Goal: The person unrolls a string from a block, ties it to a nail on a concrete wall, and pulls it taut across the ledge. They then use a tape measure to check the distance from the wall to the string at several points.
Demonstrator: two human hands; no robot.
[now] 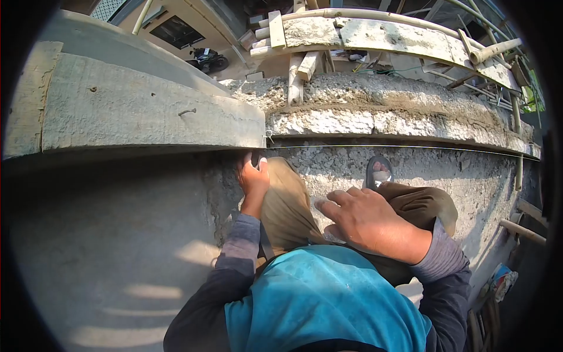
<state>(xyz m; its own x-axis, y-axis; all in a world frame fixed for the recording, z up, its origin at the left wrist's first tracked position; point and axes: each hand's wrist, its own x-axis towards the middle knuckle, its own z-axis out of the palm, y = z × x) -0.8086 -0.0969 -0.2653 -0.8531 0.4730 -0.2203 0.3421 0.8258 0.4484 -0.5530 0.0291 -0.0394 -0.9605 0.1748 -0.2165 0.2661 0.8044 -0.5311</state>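
My left hand (253, 179) is raised to the end of a grey wooden board (155, 108), its fingers closed round a small black object (255, 158) whose kind I cannot make out. A bent nail (187, 111) sticks out of the board's face. From the board's end, a thin pale string (404, 146) runs taut to the right along the edge of the masonry ledge (352, 123). My right hand (372, 226) hovers above my lap, palm down, its fingers loosely bent and apart from the thumb, with nothing visibly gripped.
Beyond the ledge stands bamboo scaffolding with a cement-crusted plank (399, 40). A motorcycle (208, 60) is parked far below. My sandalled foot (379, 171) rests on rough concrete (422, 176). Bamboo poles (524, 232) and a crumpled bag (501, 281) lie at right.
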